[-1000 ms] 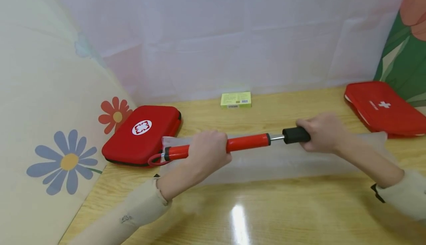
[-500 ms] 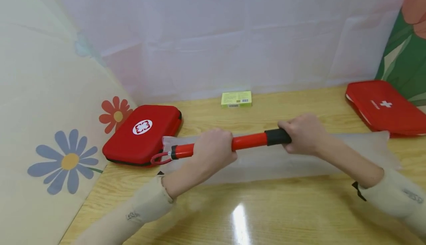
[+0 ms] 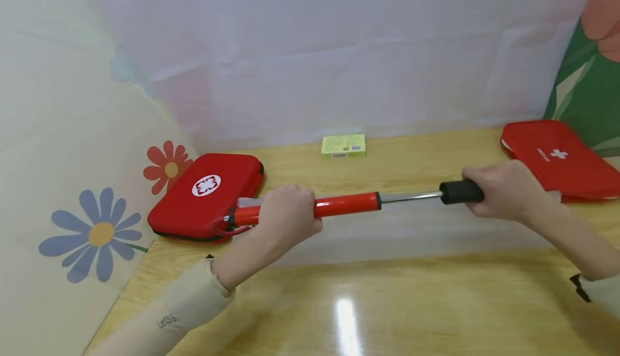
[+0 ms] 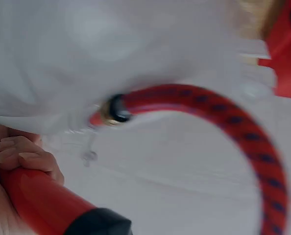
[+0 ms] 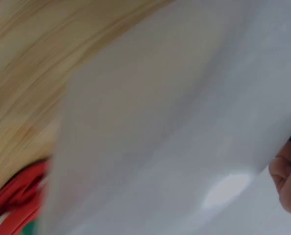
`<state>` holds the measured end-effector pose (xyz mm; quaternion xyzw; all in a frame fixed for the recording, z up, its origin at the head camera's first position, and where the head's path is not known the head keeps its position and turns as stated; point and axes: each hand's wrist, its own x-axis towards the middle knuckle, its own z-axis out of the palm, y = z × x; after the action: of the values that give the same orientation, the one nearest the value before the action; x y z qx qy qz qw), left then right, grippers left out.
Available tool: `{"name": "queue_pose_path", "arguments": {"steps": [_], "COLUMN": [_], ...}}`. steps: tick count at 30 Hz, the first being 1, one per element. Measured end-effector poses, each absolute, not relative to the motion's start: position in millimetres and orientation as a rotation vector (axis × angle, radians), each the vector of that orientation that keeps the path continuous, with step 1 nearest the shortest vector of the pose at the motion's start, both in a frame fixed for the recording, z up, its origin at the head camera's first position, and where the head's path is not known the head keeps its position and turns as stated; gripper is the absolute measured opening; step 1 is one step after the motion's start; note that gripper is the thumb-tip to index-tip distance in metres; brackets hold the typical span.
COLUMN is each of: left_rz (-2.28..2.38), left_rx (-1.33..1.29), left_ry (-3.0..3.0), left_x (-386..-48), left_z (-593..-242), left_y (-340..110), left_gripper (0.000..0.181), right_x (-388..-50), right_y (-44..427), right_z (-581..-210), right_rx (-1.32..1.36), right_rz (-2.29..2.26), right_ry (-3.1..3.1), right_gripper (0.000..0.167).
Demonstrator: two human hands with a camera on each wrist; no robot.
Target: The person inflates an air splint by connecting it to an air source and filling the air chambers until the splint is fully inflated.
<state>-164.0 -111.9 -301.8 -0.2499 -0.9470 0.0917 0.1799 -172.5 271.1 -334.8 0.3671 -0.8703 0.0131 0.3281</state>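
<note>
A red hand pump (image 3: 346, 205) is held level above the table. My left hand (image 3: 288, 213) grips its barrel, fingers curled round it. My right hand (image 3: 501, 189) grips the black handle (image 3: 462, 191), with a length of metal rod (image 3: 411, 197) showing between handle and barrel. From the pump's left end runs a red hose (image 4: 233, 120) with dark flecks; in the left wrist view it curves towards the translucent plastic inflatable (image 4: 116, 54). That long inflatable (image 3: 387, 237) lies under the pump, partly hidden by both hands. The right wrist view shows the plastic large and blurred.
A red hard case (image 3: 213, 197) with a white emblem stands at the left. At the right lies a red pouch (image 3: 557, 157) with a white cross. A small yellow-green box (image 3: 344, 146) sits at the back of the wooden table (image 3: 407, 302), before a pale cloth.
My right hand pushed the handle in against the barrel, then drew it back out to the right, farther than at first. My left hand shifted slightly left with the barrel.
</note>
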Motion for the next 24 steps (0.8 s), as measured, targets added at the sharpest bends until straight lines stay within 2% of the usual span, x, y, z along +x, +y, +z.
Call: {"name": "queue_pose_path", "arguments": {"steps": [5, 10, 15, 20, 24], "left_rz": [0.203, 0.159, 0.082, 0.079, 0.169], "left_rx": [-0.691, -0.645, -0.644, -0.675, -0.697], "left_ry": [-2.733, -2.802, -2.85, -2.859, -2.836], "left_x": [-159.2, -153.9, -151.7, -153.0, -158.4], "left_z": [-301.3, -298.4, -298.2, -297.5, -294.8], "left_y": [-103.5, -97.1, -90.7, -88.4, -98.9], "left_gripper": [0.021, 0.024, 0.02, 0.02, 0.021], "right_x": [-170.1, -170.5, -172.9, -174.0, -176.5], "right_y": [237.5, 206.8, 182.0, 171.1, 183.4], "right_z": [-328.5, -318.6, -318.0, -319.3, -320.1], "right_rx": [0.926, 0.924, 0.963, 0.981, 0.991], "right_rz": [-0.018, -0.054, -0.035, 0.022, 0.053], "right_ry": [-2.381, -2.457, -2.436, -2.416, -2.415], "right_gripper": [0.034, 0.033, 0.03, 0.028, 0.03]}}
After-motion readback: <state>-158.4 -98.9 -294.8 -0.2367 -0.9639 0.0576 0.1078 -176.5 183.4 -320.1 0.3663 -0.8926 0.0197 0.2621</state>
